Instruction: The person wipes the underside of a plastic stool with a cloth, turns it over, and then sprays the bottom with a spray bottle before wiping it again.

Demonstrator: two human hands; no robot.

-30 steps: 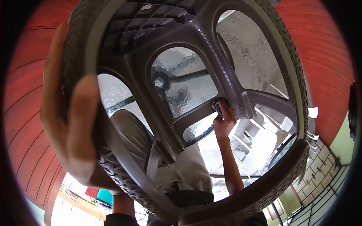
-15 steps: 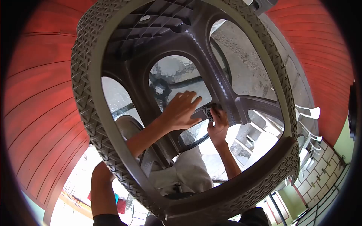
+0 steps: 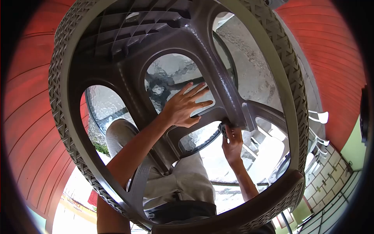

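A dark brown plastic chair (image 3: 224,84) with woven-pattern edges fills the view, tipped so that its ribbed underside and legs face me. Both my arms reach in through its frame. My left hand (image 3: 183,106) is open, fingers spread, over the arched opening between the legs, holding nothing. Lower right, my right hand (image 3: 233,147) is closed on a small dark wad with a lighter pattern (image 3: 223,129). The wad lies right at the lower end of a chair leg; I cannot tell whether it is a cloth or a pad.
A textured glass tabletop (image 3: 171,70) shows through the chair's openings. White chairs (image 3: 269,152) stand beyond on the right. Red walls (image 3: 31,105) curve along both sides, with a stone-patterned surface (image 3: 325,185) at lower right. My grey-trousered legs (image 3: 181,181) are below the chair.
The chair has shifted left and looms larger. My left hand has risen slightly, its fingers spreading wider. My right hand has moved a little right and down with the dark wad.
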